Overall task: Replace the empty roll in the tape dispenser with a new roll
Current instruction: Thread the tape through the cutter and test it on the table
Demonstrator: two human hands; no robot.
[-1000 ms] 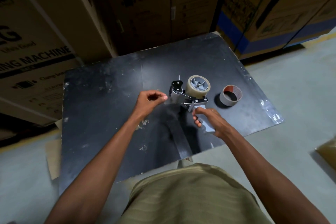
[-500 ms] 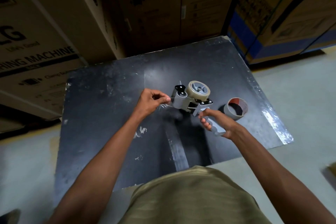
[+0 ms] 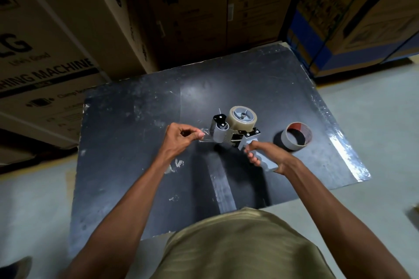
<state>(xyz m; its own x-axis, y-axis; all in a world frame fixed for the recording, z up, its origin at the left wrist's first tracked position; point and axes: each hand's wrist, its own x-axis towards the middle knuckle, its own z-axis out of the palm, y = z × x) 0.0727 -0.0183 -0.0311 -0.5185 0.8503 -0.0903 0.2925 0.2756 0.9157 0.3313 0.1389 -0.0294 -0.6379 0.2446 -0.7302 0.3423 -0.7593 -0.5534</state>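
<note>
A grey hand-held tape dispenser (image 3: 229, 136) is held above the black table (image 3: 136, 165). A full roll of clear tape (image 3: 242, 118) sits on its hub. My right hand (image 3: 265, 154) is closed around the dispenser's grey handle. My left hand (image 3: 181, 138) pinches the loose clear tape end (image 3: 207, 136) just left of the dispenser's roller. The empty cardboard core (image 3: 295, 136), grey outside and red inside, lies on the table to the right of the dispenser.
Large cardboard appliance boxes (image 3: 45, 41) stand close behind and to the left of the table. More boxes with blue bands (image 3: 340, 29) stand at the back right. Grey floor (image 3: 374, 108) surrounds the table. A strip of tape (image 3: 223, 188) is stuck to the tabletop.
The dispenser has been tipped and lifted slightly. My left hand has pinched the tape end at the roller and holds it drawn out to the left.
</note>
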